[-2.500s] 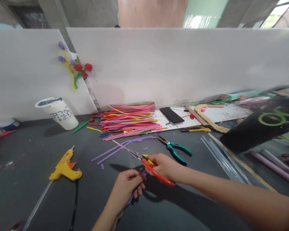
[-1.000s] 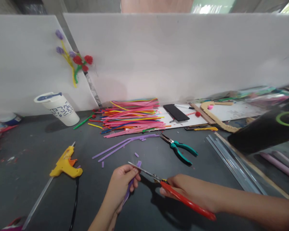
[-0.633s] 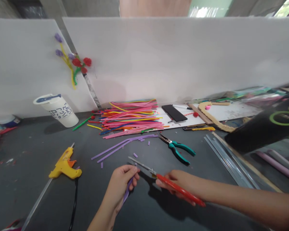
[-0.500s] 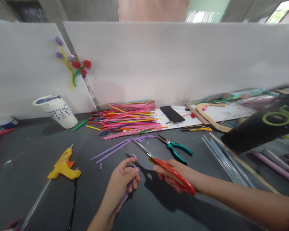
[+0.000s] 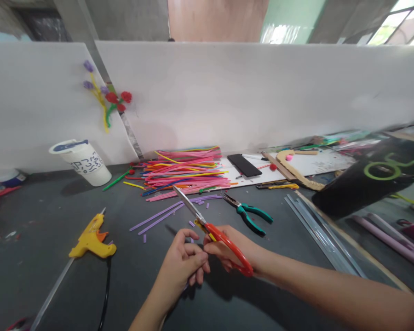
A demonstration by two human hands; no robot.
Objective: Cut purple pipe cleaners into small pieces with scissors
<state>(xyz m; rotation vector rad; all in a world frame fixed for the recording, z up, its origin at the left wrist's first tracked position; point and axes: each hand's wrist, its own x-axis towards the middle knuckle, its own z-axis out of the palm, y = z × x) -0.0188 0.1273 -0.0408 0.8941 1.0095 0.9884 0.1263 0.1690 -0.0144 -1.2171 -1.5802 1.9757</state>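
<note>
My right hand (image 5: 227, 248) is wrapped round red-handled scissors (image 5: 229, 248), their blades looking closed and pointing up and to the left. Close beside it, nearly touching, my left hand (image 5: 186, 259) has thumb and fingers pinched together. A purple pipe cleaner is in that grip; now the fingers hide nearly all of it. Short cut purple pieces (image 5: 192, 224) lie on the table just beyond the hands. Farther back lie long purple pipe cleaners (image 5: 162, 216), with pliers (image 5: 250, 214) with teal handles to their right.
A heap of coloured pipe cleaners (image 5: 186, 172) lies at the back beside a black phone (image 5: 244, 164). On the left are a yellow glue gun (image 5: 93, 239) and a white cup (image 5: 86, 163). Clear glue sticks (image 5: 320, 234) and a large black bottle (image 5: 362, 179) stand or lie at right.
My right hand has moved left with the scissors, closer to my left hand. My left hand has shifted slightly right, and the purple pipe cleaner in it shows less.
</note>
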